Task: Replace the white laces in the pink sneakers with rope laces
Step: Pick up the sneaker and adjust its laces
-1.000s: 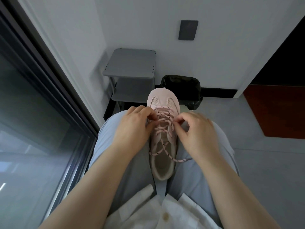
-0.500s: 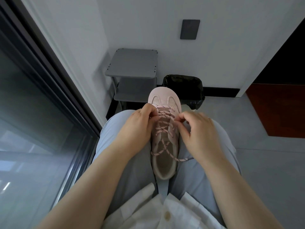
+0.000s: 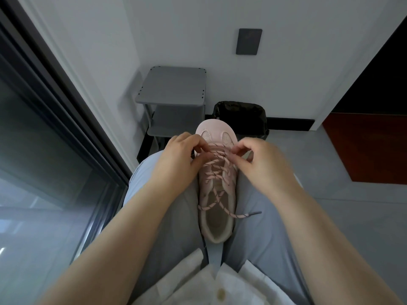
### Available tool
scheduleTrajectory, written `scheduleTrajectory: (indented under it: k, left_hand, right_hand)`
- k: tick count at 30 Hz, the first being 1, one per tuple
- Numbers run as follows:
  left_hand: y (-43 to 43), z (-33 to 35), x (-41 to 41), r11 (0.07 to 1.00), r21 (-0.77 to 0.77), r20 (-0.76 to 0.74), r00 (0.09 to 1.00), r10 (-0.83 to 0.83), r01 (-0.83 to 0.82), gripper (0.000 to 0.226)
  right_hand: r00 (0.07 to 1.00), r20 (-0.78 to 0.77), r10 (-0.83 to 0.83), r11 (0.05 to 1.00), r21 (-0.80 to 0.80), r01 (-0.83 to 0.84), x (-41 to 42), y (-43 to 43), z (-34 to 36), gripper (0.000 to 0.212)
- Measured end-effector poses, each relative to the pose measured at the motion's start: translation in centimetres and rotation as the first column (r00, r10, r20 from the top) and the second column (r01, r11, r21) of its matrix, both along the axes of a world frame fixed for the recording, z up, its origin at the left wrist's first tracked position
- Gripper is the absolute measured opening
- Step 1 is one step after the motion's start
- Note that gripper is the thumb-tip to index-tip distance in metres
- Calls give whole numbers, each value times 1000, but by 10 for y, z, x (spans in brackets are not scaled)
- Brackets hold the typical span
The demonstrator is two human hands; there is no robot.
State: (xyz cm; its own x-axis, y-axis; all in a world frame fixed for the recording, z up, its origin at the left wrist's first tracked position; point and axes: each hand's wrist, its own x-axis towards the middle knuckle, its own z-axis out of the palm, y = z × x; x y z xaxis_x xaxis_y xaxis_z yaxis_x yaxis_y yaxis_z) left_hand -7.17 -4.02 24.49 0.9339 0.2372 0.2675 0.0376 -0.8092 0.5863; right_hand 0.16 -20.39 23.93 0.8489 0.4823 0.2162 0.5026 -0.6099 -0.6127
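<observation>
Pink sneaker (image 3: 217, 225), one, lies toe-away between two thighs (image 3: 167, 216), threaded with one rope lace (image 3: 237, 215). Left hand (image 3: 176, 159) and right hand (image 3: 262, 164) each pinch the lace near the toe

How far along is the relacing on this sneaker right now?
Done: the pink sneaker carries the flecked rope lace crisscrossed through several rows; no white lace shows. In hand: the left hand and right hand pinch it at the toe-end rows. Left: the loose ends lie untied near the collar; a second sneaker is not in view.
</observation>
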Motion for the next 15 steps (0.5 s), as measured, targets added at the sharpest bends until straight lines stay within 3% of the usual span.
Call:
scheduleTrajectory:
  k: [2,7,15]
  left_hand:
    - [4,-2,6,999,18,-34,999,-38,39,11]
    - [1,-5,6,995,84,26,998,-54,52,12]
    - [-6,4,-4,998,25,19,998,-57,56,10]
  right_hand:
    - [999,-25,32,999,1,-32,0,4,-4,10]
    - [990,134,53,992,106,-68,-6,7,-13,6]
    - [995,91,-38,974,225,17,-4,4,-15,13]
